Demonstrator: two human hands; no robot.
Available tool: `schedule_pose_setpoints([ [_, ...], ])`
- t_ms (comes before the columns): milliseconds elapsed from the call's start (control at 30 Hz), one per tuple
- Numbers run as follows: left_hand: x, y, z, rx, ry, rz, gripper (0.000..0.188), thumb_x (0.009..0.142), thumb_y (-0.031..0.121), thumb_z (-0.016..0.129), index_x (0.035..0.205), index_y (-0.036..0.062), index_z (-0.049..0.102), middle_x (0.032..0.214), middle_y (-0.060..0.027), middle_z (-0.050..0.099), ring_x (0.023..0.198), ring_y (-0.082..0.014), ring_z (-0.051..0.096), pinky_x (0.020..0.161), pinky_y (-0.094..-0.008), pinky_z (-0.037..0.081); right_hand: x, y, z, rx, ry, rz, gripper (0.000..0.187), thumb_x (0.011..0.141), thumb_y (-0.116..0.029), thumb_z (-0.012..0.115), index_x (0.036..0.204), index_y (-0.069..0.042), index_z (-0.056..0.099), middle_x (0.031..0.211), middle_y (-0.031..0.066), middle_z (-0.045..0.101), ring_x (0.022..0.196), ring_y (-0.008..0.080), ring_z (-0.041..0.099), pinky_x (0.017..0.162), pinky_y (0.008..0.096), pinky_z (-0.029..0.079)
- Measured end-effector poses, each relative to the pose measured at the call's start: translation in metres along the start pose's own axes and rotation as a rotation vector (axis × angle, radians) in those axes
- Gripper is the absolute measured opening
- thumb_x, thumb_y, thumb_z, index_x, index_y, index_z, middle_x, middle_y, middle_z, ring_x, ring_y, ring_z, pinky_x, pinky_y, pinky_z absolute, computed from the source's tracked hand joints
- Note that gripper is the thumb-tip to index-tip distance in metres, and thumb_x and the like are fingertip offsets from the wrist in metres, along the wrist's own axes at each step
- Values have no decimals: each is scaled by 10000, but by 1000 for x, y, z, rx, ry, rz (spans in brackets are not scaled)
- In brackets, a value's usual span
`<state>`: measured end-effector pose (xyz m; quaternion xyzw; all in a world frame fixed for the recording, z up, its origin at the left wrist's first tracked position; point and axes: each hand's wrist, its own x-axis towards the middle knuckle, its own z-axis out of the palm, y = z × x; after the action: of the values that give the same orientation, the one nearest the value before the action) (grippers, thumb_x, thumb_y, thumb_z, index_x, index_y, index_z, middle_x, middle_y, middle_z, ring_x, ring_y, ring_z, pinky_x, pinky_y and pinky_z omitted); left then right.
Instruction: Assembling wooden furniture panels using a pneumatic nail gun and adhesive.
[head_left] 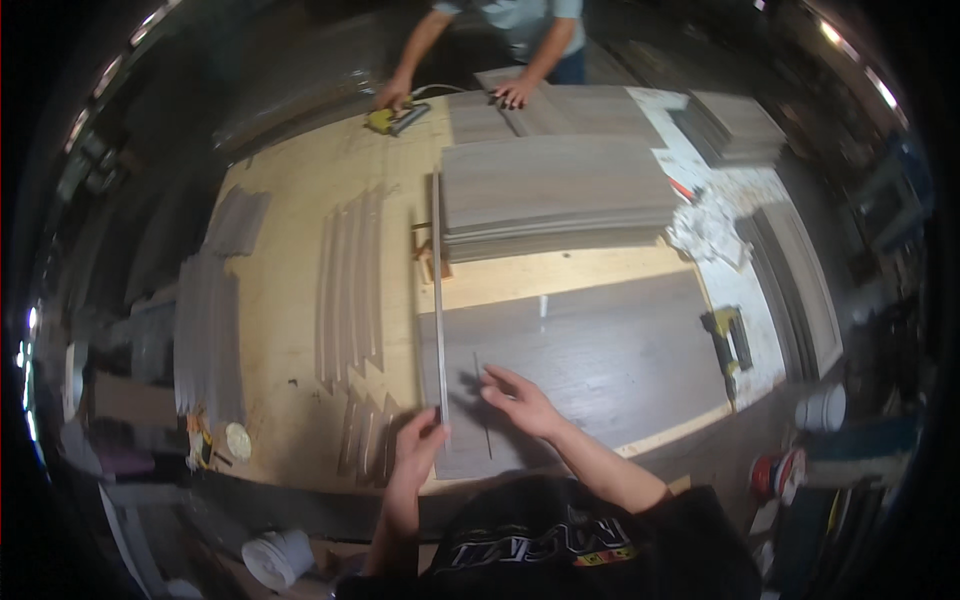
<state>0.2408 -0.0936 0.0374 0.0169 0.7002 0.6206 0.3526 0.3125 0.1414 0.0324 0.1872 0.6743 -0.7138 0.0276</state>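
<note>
Left hand (414, 450) pinches long strip (438, 290); right hand (526, 404) loosely parted above panel (620, 355).

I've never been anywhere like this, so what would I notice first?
Probably the big grey panel right in front of the person, with their left hand by a long thin strip at its left side. Beyond it sits a stack of boards, and a yellow-and-black tool lies at the panel's right edge.
</note>
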Motion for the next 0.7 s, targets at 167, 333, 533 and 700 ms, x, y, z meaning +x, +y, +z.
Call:
schedule_pose_setpoints([
  [167, -62, 4, 22, 48, -287, -19, 426, 894, -31, 717, 1307, -41, 610, 1100, -72, 691, 984, -127, 636, 871, -278, 527, -6, -49, -44, 467, -83, 54, 677, 1030, -322, 623, 1574, -49, 325, 1399, 155, 602, 1218, 237, 637, 1038, 352, 489],
  [333, -46, 19, 31, 403, -610, -10, 513, 827, 19, 790, 1300, -48, 605, 1201, -124, 638, 1011, -195, 633, 908, -338, 516, -53, -16, -128, 683, 39, 7, 618, 1046, -272, 600, 1553, -39, 333, 1302, 139, 638, 1156, 260, 671, 936, 331, 548],
  [533, 6, 61, 163, 1207, -141, 907, 465, 832, 170, 732, 1285, 100, 647, 1204, -90, 656, 1122, -291, 616, 1018, -500, 455, -76, 22, -143, 737, 632, 100, 521, 1004, -323, 673, 1390, -46, 458, 1147, 93, 672, 930, 186, 689, 765, 307, 597],
  [700, 65, 40, 244, 1466, -63, 1287, 466, 845, 185, 698, 1306, 149, 644, 1226, -45, 652, 1138, -238, 618, 1040, -553, 442, -76, 1, -150, 860, 816, 278, 477, 962, -356, 732, 1172, 22, 532, 981, 80, 642, 804, 141, 639, 678, 284, 591],
])
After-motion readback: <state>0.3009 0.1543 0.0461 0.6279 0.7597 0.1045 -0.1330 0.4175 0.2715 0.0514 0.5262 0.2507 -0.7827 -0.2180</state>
